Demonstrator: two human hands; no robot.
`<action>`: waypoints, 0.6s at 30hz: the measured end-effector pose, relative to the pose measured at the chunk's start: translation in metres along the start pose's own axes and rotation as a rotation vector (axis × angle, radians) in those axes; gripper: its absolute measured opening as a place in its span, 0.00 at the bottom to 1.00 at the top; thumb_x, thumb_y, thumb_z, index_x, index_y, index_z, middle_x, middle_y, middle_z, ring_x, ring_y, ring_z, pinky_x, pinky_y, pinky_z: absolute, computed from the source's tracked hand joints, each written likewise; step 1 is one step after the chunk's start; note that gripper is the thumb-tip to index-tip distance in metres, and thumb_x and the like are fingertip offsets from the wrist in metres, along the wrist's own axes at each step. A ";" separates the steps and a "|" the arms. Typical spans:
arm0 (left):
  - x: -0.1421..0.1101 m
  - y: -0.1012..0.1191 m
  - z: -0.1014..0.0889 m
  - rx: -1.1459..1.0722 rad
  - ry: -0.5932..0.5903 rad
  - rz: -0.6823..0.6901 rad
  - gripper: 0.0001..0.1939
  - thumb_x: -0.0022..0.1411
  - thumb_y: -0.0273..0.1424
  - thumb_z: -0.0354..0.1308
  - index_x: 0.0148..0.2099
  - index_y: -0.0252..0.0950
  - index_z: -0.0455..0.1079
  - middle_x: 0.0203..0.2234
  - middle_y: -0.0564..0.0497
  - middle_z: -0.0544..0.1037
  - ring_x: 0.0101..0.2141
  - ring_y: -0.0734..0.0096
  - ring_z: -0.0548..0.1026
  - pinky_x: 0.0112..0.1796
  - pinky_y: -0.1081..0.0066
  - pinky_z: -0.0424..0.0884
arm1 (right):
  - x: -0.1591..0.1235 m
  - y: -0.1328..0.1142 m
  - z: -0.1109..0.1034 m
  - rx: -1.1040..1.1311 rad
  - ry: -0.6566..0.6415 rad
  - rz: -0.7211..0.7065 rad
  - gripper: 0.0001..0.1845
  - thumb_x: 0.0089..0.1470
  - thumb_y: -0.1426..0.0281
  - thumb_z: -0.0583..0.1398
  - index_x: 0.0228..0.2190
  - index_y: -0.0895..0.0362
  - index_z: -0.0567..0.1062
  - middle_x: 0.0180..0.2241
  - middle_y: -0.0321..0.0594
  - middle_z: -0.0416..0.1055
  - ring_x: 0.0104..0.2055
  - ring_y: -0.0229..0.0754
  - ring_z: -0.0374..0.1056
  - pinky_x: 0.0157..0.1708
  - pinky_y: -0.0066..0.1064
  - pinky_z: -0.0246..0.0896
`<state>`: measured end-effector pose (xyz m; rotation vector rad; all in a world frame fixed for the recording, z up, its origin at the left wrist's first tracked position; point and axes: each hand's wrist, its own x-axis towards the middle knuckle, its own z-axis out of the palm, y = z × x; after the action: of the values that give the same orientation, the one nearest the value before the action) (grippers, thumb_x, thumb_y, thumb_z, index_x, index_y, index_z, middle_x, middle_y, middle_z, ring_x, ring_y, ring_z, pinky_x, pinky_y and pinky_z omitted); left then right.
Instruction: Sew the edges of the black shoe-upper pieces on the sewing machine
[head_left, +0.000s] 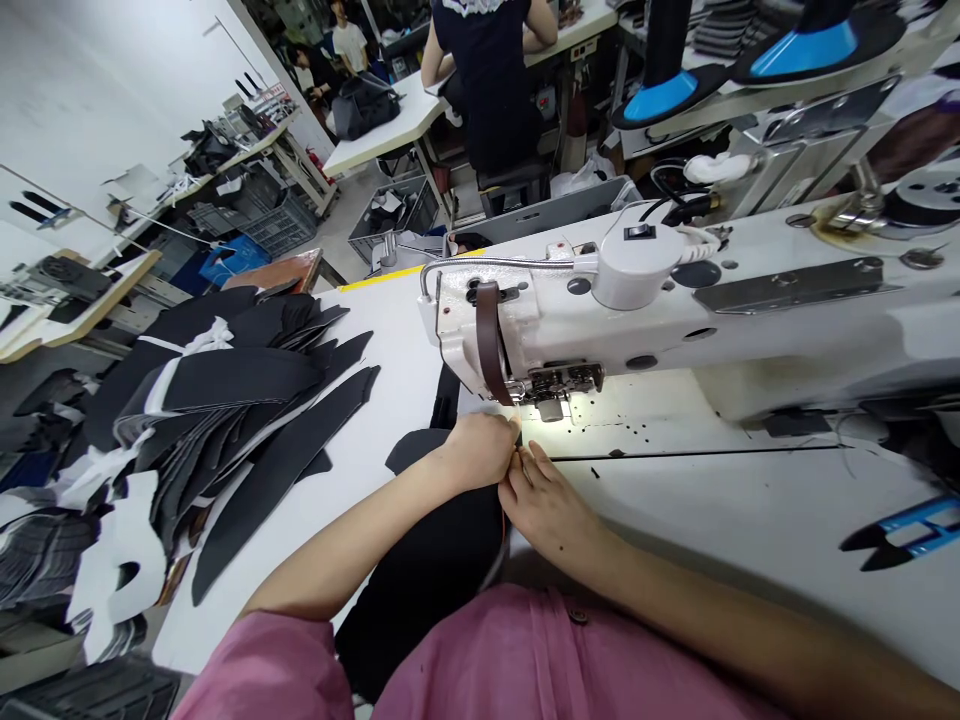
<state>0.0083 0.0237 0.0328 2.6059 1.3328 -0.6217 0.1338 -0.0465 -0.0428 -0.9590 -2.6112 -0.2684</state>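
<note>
The left hand (476, 452) and right hand (544, 500) pinch their fingers on a thin thing (517, 430) by the white sewing machine (525, 330), above black cloth (420, 570).

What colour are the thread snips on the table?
The thread snips are blue with black blades, best seen in the head view.

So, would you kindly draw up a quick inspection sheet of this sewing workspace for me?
Surface: white sewing table, with black specks near the machine.
Job's things: black cut piece beneath the hands, beside the white industrial sewing machine.
Clutter: heaped black and white cut pieces; blue-handled black thread snips.
Hands: left hand and right hand meet at the fingertips before the presser foot; anything held is too small to tell.
Cables: black cord behind the machine head.
Surroundings: seated person in dark top; grey crates.
</note>
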 end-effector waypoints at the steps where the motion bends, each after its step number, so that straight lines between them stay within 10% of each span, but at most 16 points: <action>1: -0.001 0.000 -0.001 -0.001 -0.006 0.000 0.12 0.62 0.30 0.46 0.44 0.30 0.66 0.33 0.41 0.76 0.34 0.55 0.76 0.31 0.63 0.71 | 0.000 -0.001 0.000 -0.007 0.001 -0.008 0.14 0.50 0.78 0.55 0.39 0.69 0.73 0.39 0.57 0.72 0.46 0.55 0.68 0.56 0.48 0.54; 18: -0.001 -0.002 0.001 -0.036 -0.021 0.005 0.13 0.62 0.28 0.47 0.47 0.28 0.65 0.33 0.40 0.76 0.36 0.54 0.76 0.34 0.62 0.72 | -0.006 -0.001 0.005 -0.026 0.003 0.005 0.16 0.49 0.80 0.55 0.40 0.72 0.74 0.41 0.61 0.72 0.45 0.52 0.70 0.55 0.43 0.57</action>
<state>0.0058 0.0239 0.0319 2.5669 1.3188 -0.6165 0.1363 -0.0494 -0.0496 -0.9731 -2.6086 -0.3033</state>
